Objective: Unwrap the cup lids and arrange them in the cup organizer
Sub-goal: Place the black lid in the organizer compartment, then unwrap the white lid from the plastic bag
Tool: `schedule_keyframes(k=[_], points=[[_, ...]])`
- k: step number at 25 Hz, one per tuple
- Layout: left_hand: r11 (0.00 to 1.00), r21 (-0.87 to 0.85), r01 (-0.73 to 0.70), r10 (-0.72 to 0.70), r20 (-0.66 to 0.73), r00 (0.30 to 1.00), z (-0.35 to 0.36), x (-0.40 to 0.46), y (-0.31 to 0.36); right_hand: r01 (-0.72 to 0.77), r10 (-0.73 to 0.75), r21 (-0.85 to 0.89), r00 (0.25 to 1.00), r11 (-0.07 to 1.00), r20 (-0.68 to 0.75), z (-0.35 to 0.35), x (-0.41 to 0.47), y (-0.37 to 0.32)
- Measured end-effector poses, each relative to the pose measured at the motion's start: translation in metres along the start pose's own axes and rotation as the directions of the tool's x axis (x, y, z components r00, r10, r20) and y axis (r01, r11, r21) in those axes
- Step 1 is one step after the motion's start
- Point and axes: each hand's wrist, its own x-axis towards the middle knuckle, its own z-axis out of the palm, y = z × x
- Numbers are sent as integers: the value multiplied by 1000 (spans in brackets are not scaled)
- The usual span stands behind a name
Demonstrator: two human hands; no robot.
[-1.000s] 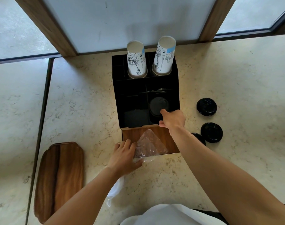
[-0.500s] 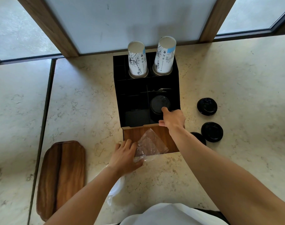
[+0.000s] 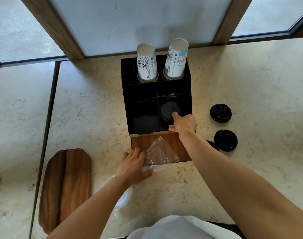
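The right hand presses a fingertip on the lid stack in the organizer's near right slot, grip not closed round it; the left hand pinches the empty wrapper. Stacking seems underway: next, fetch the loose lids from the worktop at right.

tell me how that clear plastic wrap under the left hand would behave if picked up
The wrap looks thin and crumpled, so it would probably be floppy and very light. Its glossy film may be slippery. It likely stays put now only because the left hand holds it.
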Motion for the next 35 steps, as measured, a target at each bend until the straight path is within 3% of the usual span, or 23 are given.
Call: schedule_keyframes(k=[10, 15, 19, 22, 25, 28, 35], points=[[999, -48, 14, -15, -17, 1000, 1, -5, -1, -23, 23, 33, 1000, 999, 16, -6, -5, 9], [995, -80, 52, -54, -27, 998, -2, -15, 1, 153, -154, -45, 988, 987, -14, -17, -20, 27], [993, -78, 85, -89, -50, 995, -2, -32, 2, 245, -220, -143, 961, 959, 168, -24, -33, 55], [987, -59, 149, -151, -37, 988, 2, -52, -1, 251, -155, -202, 905, 947, 397, -23, -46, 72], [959, -31, 283, -282, 35, 959, 7, -74, -9, 135, -46, -133, 849, 982, 526, -22, -58, 81], [927, -23, 375, -370, 109, 922, 11, -99, -15, 2, 25, -50, 841, 999, 540, -26, -64, 86], [940, -5, 341, -338, 117, 934, 11, -127, -18, -1, 72, -130, 835, 992, 546, -46, -64, 105]])
